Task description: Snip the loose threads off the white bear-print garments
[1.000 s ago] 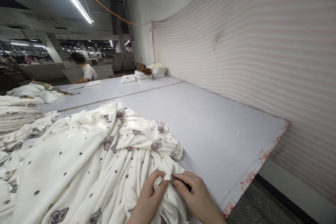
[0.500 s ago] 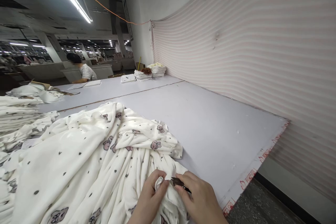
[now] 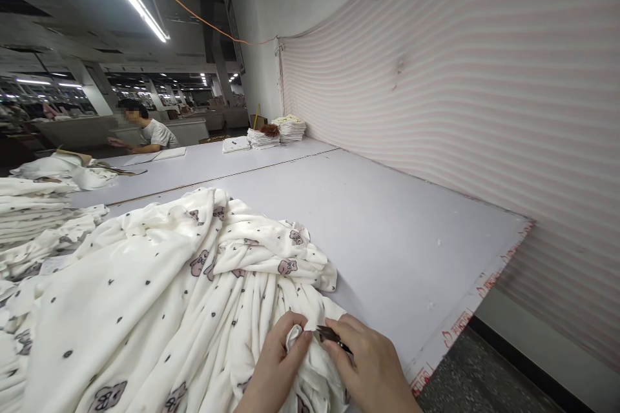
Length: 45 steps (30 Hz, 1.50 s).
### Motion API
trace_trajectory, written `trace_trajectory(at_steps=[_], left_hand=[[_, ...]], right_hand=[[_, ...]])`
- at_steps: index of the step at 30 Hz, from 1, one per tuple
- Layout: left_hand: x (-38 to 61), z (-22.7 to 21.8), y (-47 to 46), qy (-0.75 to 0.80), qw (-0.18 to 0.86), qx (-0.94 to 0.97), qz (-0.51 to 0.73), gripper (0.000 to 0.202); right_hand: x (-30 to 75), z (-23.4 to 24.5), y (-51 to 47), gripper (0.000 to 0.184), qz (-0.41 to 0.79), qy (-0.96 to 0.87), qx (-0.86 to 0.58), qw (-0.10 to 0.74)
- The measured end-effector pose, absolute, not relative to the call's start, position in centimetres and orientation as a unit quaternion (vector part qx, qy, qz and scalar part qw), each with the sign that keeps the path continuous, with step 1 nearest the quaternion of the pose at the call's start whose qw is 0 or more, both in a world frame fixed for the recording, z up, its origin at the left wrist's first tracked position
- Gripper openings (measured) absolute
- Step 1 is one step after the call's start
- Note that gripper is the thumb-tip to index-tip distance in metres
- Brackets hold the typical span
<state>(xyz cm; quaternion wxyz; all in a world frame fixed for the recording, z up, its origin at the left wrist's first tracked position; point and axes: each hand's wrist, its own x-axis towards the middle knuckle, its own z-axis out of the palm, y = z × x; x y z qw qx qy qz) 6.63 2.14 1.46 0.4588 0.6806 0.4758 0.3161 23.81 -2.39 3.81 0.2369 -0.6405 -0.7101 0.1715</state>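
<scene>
White fabric with black dots and brownish-pink bear prints lies heaped over the table in front of me. My left hand is closed on an edge of it, pinching a small fold between thumb and fingers. Beside it, my right hand is wrapped round a pair of thread snips. Their dark blades point left, with the tips right at the pinched fabric. Most of the handle is hidden inside my palm.
The pale table ends in a taped edge at right, below a striped cloth sheet. More folded white garments lie at left. Stacks of folded cloth stand at the back; a person sits beyond the far-left edge.
My hands, the snips and the fabric stay almost exactly in place. Across the table, the other person has lifted their head, and a hand now shows in front of them.
</scene>
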Motion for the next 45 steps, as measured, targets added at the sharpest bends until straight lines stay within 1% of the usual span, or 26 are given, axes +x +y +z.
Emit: trace_trajectory(at_steps=[6,11,21,26,29,33,36,40,45], left_hand=[[6.6,1.2,2.3,0.474,0.467,0.676,0.316,0.025],[6.6,1.4,2.2,0.469,0.451,0.689,0.318,0.024],[6.7,1.3,2.1,0.438,0.429,0.733,0.296,0.023],[6.7,1.3,1.8,0.416,0.41,0.758,0.289,0.02],[6.7,1.5,1.7,0.413,0.401,0.765,0.288,0.018],[6.6,1.5,1.7,0.426,0.397,0.756,0.298,0.018],[6.7,1.4,1.7,0.425,0.398,0.757,0.297,0.018],[6.8,1.4,1.7,0.418,0.395,0.763,0.295,0.017],[6.7,1.6,1.7,0.422,0.395,0.762,0.291,0.018]], right_hand=[[23.8,3.8,-2.4,0.028,0.164,-0.709,-0.647,0.228],[23.7,3.5,-2.3,0.031,0.169,-0.706,-0.647,0.233],[23.4,4.2,-2.3,0.026,0.242,-0.671,-0.635,0.297],[23.5,4.1,-2.3,0.026,0.249,-0.67,-0.633,0.298],[23.7,3.5,-2.1,0.025,0.25,-0.65,-0.64,0.326],[24.2,3.2,-2.1,0.021,0.306,-0.63,-0.617,0.359],[24.5,3.6,-2.2,0.018,0.341,-0.631,-0.602,0.351],[24.3,4.1,-2.3,0.019,0.33,-0.645,-0.607,0.326],[24.5,3.7,-2.2,0.021,0.329,-0.636,-0.602,0.353]])
